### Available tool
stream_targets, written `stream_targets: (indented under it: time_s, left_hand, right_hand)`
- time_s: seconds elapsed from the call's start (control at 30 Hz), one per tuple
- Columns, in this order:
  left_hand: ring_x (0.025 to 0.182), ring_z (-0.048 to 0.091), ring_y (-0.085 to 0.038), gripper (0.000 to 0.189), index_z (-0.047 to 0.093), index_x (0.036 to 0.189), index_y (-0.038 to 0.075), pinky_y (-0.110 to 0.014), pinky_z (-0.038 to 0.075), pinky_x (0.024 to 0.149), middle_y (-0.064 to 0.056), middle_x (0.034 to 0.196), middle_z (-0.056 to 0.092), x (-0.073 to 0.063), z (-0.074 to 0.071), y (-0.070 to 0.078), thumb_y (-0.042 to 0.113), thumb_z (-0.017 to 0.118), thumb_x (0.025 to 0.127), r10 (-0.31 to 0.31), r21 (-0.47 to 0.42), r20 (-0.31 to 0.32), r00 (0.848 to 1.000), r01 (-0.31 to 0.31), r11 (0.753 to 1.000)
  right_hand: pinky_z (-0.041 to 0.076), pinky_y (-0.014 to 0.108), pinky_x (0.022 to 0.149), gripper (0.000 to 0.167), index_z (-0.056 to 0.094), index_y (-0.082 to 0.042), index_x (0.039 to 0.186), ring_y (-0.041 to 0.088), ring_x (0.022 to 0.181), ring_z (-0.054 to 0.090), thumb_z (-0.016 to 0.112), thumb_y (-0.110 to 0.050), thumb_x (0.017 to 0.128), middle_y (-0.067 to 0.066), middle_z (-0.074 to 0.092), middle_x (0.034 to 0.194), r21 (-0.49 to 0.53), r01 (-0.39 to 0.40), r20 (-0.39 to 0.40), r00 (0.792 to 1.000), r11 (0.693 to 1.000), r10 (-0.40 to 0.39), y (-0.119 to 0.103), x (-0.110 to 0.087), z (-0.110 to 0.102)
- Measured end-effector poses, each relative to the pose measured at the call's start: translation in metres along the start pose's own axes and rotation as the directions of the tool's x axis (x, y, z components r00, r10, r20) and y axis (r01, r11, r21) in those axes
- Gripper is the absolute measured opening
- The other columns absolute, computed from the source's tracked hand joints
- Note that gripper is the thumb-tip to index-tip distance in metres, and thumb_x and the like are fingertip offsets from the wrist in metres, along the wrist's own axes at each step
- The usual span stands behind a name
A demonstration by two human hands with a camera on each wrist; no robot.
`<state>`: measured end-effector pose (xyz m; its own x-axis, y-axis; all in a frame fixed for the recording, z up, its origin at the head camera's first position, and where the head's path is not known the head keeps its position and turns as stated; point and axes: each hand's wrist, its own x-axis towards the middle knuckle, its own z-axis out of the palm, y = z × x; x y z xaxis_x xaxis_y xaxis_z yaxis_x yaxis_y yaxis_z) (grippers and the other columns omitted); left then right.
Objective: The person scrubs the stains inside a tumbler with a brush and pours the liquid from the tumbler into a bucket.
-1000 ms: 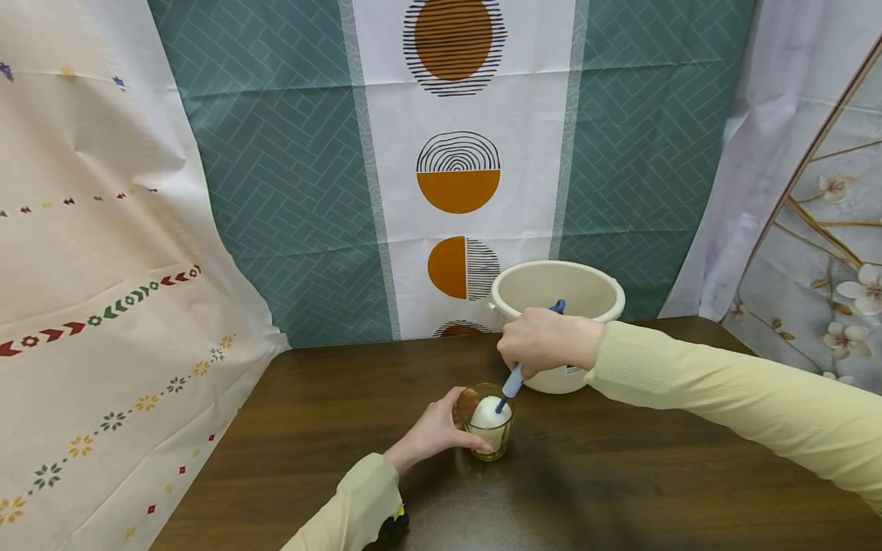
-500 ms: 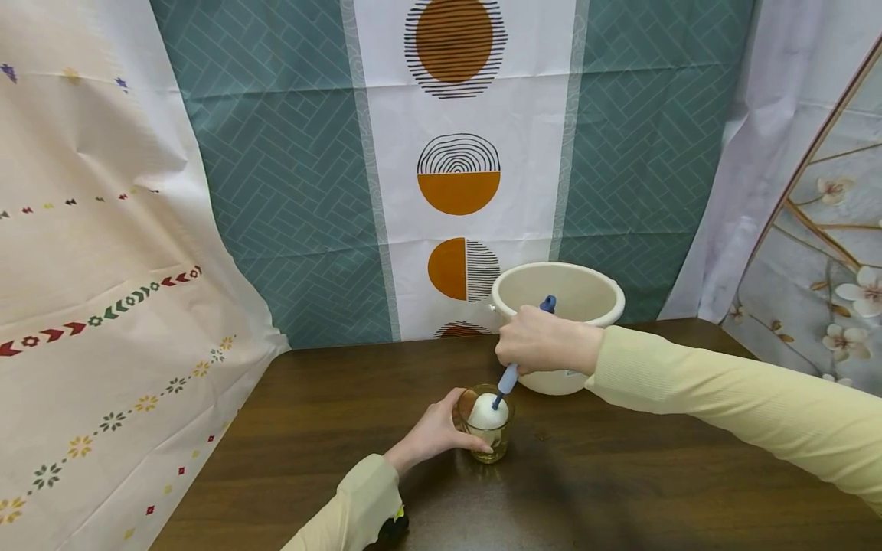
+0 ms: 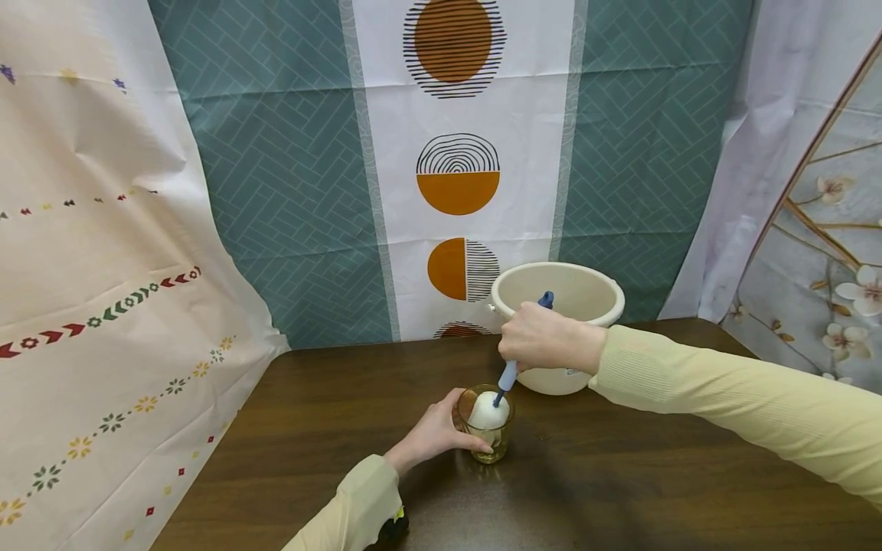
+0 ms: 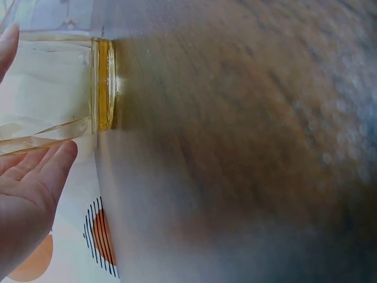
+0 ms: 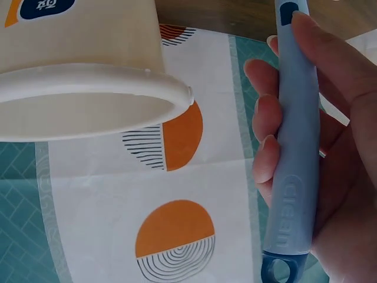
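An amber-tinted drinking glass (image 3: 490, 456) stands upright on the brown wooden table (image 3: 310, 413). My left hand (image 3: 441, 430) grips it from the left, thumb on the near side and fingers round the far side. In the left wrist view the base of the glass (image 4: 106, 85) meets the table. Inside the glass sits the white sponge head of a cup brush (image 3: 488, 413), rounded at its top. My right hand (image 3: 540, 337) holds the brush's light blue handle (image 5: 297, 135) from above, and the handle slants up to the right. A dark blue loop ends the handle.
Behind my right hand stands a cream bucket (image 3: 558, 268), its label (image 5: 47, 7) showing in the right wrist view. A patterned green and white cloth (image 3: 276, 191) hangs at the table's far edge. Printed sheets hang on the left and right.
The brush handle has become steeper, its upper end shifting slightly left, and the sponge head has shifted slightly in the glass. The left hand and the glass stay in place.
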<state>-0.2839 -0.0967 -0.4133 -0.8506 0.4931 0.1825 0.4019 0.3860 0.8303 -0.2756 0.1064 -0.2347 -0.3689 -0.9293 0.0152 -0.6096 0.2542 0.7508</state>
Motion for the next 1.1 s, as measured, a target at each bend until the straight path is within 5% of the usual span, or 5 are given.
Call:
stream_targets:
  time_s: [0.4, 0.73, 1.1]
  left_hand:
    - [0.088, 0.055, -0.010, 0.071, 0.044, 0.121, 0.010, -0.029, 0.045, 0.071, 0.006, 0.099, 0.059, -0.001, 0.000, 0.000, 0.029, 0.083, 0.064, -0.001, -0.011, 0.007, 1.000, 0.001, 1.000]
    - [0.092, 0.055, -0.010, 0.071, 0.044, 0.120, 0.009, -0.029, 0.045, 0.074, 0.005, 0.102, 0.059, 0.000, 0.000, 0.000, 0.028, 0.083, 0.064, 0.002, -0.032, 0.015, 1.000, -0.002, 0.999]
    - [0.097, 0.054, -0.014, 0.070, 0.045, 0.120, 0.007, -0.029, 0.044, 0.077, 0.001, 0.106, 0.057, 0.000, 0.000, -0.001, 0.026, 0.083, 0.064, 0.016, -0.046, 0.016, 1.000, -0.015, 0.999]
  right_hand:
    - [0.040, 0.026, 0.042, 0.015, 0.060, -0.017, 0.058, 0.011, 0.044, 0.040, 0.072, -0.017, 0.066, -0.002, 0.054, 0.055, -0.003, -0.011, 0.053, 0.999, 1.000, 0.011, -0.003, 0.002, -0.007]
    - [0.042, 0.026, 0.045, 0.012, 0.064, -0.016, 0.061, 0.013, 0.046, 0.046, 0.074, -0.019, 0.066, -0.002, 0.055, 0.055, 0.019, 0.016, 0.092, 0.996, 1.000, -0.018, -0.006, 0.004, -0.013]
    - [0.040, 0.026, 0.042, 0.012, 0.062, -0.018, 0.059, 0.013, 0.046, 0.046, 0.072, -0.024, 0.063, -0.004, 0.054, 0.056, 0.047, 0.057, 0.029, 0.998, 0.997, -0.058, -0.004, -0.002, -0.012]
